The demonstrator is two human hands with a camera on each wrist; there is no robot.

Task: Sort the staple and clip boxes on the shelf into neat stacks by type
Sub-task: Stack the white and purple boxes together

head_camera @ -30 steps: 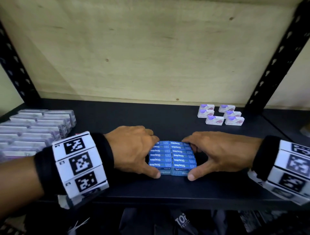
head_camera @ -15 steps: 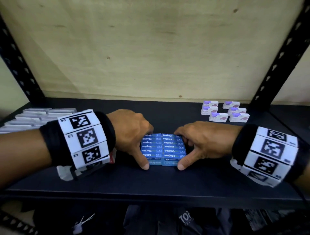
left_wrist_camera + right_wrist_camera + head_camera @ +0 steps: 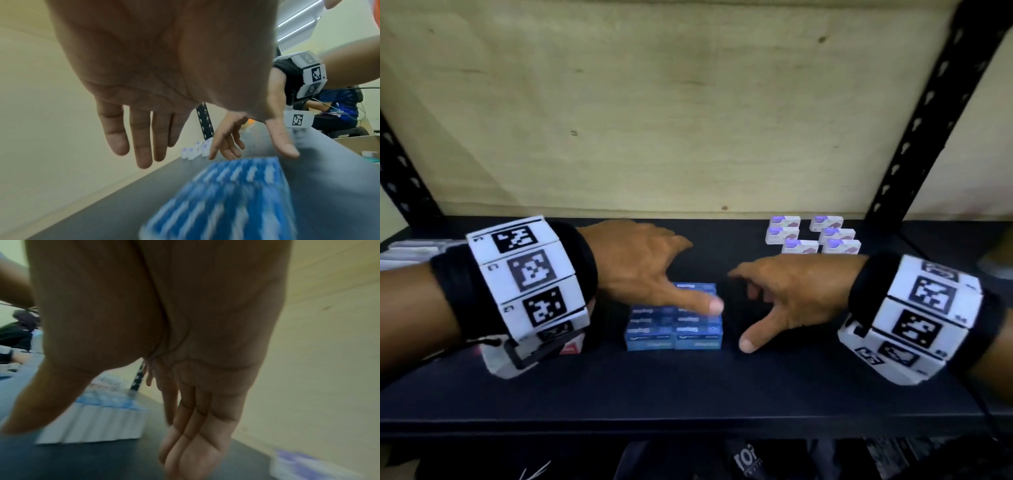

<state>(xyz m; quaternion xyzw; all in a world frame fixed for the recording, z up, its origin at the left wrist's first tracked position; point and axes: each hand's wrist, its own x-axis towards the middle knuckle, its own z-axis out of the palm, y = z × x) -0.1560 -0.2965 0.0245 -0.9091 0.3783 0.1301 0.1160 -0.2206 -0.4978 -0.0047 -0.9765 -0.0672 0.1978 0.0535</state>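
A block of blue staple boxes (image 3: 674, 323) stands in two neat columns on the black shelf (image 3: 688, 387); it shows blurred in the left wrist view (image 3: 222, 199) and the right wrist view (image 3: 98, 415). My left hand (image 3: 640, 267) hovers above the block's left and back part, fingers straight, thumb over the top, holding nothing. My right hand (image 3: 780, 298) hangs just right of the block, fingers spread, apart from it. White and purple clip boxes (image 3: 813, 236) sit in a group at the back right.
Grey-white boxes (image 3: 410, 250) lie in rows at the far left of the shelf, mostly hidden by my left wrist band. A wooden back panel (image 3: 688, 102) closes the shelf. Black uprights (image 3: 928, 120) stand at both sides. A red-and-white item (image 3: 571, 347) peeks below my left wrist.
Both hands let go of the blue block and lifted away from it, fingers opening. The block stays in place on the shelf. The head view moved closer and lower.
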